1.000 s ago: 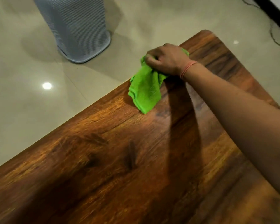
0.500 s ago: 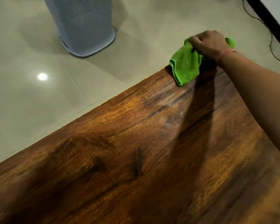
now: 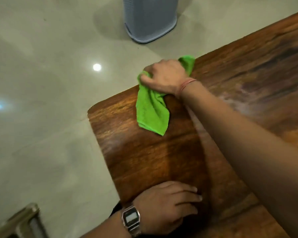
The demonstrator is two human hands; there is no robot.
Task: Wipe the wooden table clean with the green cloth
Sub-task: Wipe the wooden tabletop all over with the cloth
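A bright green cloth point(image 3: 151, 112) lies bunched on the dark wooden table point(image 3: 144, 157), close to its far edge near the left corner. My right hand point(image 3: 163, 77) grips the cloth's top part and presses it onto the wood; a red thread circles that wrist. One corner of the cloth sticks out beyond the knuckles at the table edge. My left hand point(image 3: 169, 203), with a digital watch on its wrist, rests flat on the table's near left edge, fingers spread, holding nothing.
A grey mesh bin point(image 3: 150, 19) stands on the pale tiled floor point(image 3: 41, 83) beyond the table. A metal frame point(image 3: 22, 222) shows at the bottom left. The table's rounded left corner point(image 3: 91, 110) is in sight, with floor to its left.
The view has swung left, bringing the table's left corner and my left hand into view. My right hand has dragged the cloth along the far edge toward that corner.
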